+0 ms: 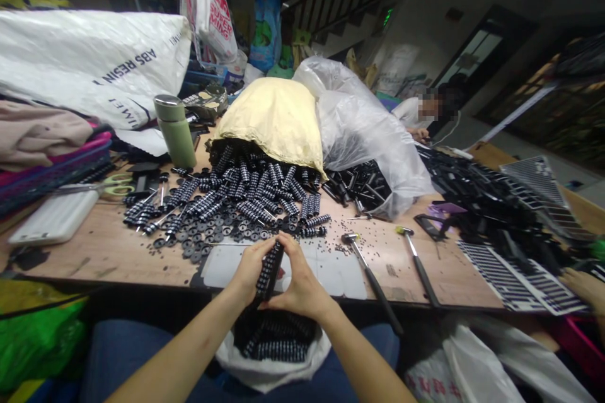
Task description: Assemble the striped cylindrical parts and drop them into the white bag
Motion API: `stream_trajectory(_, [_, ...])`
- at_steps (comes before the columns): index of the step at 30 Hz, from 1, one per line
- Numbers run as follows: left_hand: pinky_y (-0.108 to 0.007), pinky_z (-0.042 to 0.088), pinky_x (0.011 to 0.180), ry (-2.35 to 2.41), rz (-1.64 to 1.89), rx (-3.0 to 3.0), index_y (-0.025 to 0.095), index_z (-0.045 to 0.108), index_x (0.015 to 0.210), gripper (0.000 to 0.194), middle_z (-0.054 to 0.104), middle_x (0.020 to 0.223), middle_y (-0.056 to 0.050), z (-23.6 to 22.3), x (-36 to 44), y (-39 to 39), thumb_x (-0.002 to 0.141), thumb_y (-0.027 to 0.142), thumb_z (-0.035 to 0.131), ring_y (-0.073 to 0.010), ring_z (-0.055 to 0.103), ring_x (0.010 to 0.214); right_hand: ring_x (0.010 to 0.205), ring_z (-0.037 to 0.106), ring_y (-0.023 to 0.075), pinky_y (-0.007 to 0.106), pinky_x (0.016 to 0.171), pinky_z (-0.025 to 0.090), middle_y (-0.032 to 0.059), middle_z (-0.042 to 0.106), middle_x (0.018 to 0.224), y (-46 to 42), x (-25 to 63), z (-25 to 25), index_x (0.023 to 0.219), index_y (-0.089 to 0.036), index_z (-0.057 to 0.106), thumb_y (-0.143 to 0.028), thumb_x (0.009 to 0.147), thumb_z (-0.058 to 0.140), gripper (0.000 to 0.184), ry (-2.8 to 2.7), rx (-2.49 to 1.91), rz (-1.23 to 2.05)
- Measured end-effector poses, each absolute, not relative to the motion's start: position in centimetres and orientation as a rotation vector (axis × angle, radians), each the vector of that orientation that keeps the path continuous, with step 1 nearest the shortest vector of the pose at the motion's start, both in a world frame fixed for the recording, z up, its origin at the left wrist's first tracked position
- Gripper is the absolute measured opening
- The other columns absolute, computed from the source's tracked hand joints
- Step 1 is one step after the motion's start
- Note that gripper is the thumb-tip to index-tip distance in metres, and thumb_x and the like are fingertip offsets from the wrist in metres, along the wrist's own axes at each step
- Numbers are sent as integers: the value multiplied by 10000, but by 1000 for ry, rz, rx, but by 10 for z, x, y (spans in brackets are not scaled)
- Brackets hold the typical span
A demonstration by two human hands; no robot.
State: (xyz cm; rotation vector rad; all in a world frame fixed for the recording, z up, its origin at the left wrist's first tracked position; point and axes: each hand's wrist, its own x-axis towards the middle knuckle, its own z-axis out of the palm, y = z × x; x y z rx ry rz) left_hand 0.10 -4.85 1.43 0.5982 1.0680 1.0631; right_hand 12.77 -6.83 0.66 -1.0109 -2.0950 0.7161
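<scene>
My left hand (249, 269) and my right hand (299, 282) are closed together around one black ridged roller (268, 269), held upright over the table's near edge above a white mat (331, 274). Beyond them lies a heap of the same black-and-white ridged rollers (246, 192), spilling from a yellow sack (274, 116). Small black discs (208, 236) are scattered in front of the heap. A white bag on my lap (276, 352) holds more rollers.
Two hammers (371, 277) (416, 261) lie right of my hands. A green flask (176, 130), scissors (106, 185) and a white case (54, 217) sit at left. Clear plastic bags (363, 132) and black parts (491, 201) fill the right. Another person (425, 113) sits at the far end; another hand (586, 286) shows at right.
</scene>
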Motion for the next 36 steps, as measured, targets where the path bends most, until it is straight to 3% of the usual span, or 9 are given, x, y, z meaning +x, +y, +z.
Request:
stream_trajectory(9, [-207,442,362,1056,999,545,142,563,790,151,566,534,17,11,9,-49,747,284,533,-111,544,380,1258,282,253,391,1059,256,140,277,1336,-66,130,-6,1329,-175,168,-366,432,807,1118,-2023,-1088,865])
stream_trajectory(16, [-247,463,428,1142,898,699,140,595,829,226,562,526,-3,-6,9,-47,774,332,489,-126,544,433,1230,302,261,401,1047,269,136,307,1306,-74,123,-14,1323,-159,191,-266,426,784,1080,-1939,-1259,817])
stream_trajectory(21, [-341,467,778,1276,1034,1623,171,608,1042,314,570,850,-61,-27,10,-54,758,268,514,-178,550,827,1216,302,289,452,1030,272,178,341,1279,-78,121,-33,1316,-105,209,-217,505,705,957,-1902,-1430,600])
stream_trajectory(24, [-356,450,808,1269,866,2173,181,545,1141,390,547,916,-79,-42,12,-60,757,136,490,-186,511,867,1211,315,285,454,1000,306,194,352,1276,-80,132,-43,1327,-96,196,-195,611,623,840,-1928,-1543,471])
stream_trajectory(27, [-343,445,800,1210,703,2484,161,496,1178,453,554,974,-102,-50,8,-59,762,14,394,-185,506,903,1208,317,318,460,939,359,191,334,1298,-84,172,-44,1310,-124,258,-333,639,651,806,-1948,-1754,244])
stream_trajectory(29, [-349,431,799,1159,627,2640,156,473,1193,465,556,1017,-112,-50,1,-57,766,-4,377,-194,501,940,1140,387,348,481,869,384,210,403,1226,-87,212,-43,1213,-123,402,-406,710,598,610,-1785,-2054,-68])
stream_trajectory(32, [-361,399,791,1130,545,2793,158,467,1192,427,566,1049,-109,-46,-9,-51,797,24,377,-206,497,961,930,525,342,440,717,422,220,557,932,-93,267,-41,905,-97,555,-364,827,456,296,-1647,-2455,-335])
stream_trajectory(36, [-378,349,805,1165,475,2891,155,473,1181,392,587,1044,-103,-43,-13,-41,820,46,366,-200,513,939,675,582,235,312,583,405,131,597,719,-107,283,-28,742,-156,503,-367,897,279,345,-1705,-2402,-117])
